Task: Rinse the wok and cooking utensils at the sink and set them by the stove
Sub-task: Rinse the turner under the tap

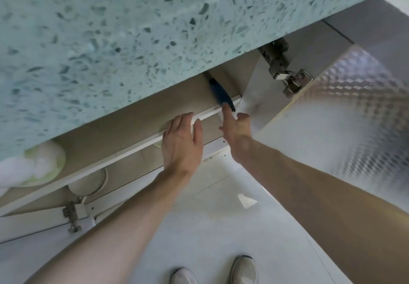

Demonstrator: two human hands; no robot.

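Speckled countertop (110, 40) overhangs an open cabinet, door (354, 106) swung right | shelf (137, 146) edge under relaxed, empty left hand (181, 142) | blue utensil handle (221, 93) runs back into the cabinet, just ahead of the nearer right hand (235, 128), forefinger out, touching it, grasping nothing.

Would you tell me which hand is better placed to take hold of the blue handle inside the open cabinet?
The right hand: its extended finger already reaches the blue handle at the shelf's right end. The left hand rests on the shelf edge, farther from it.
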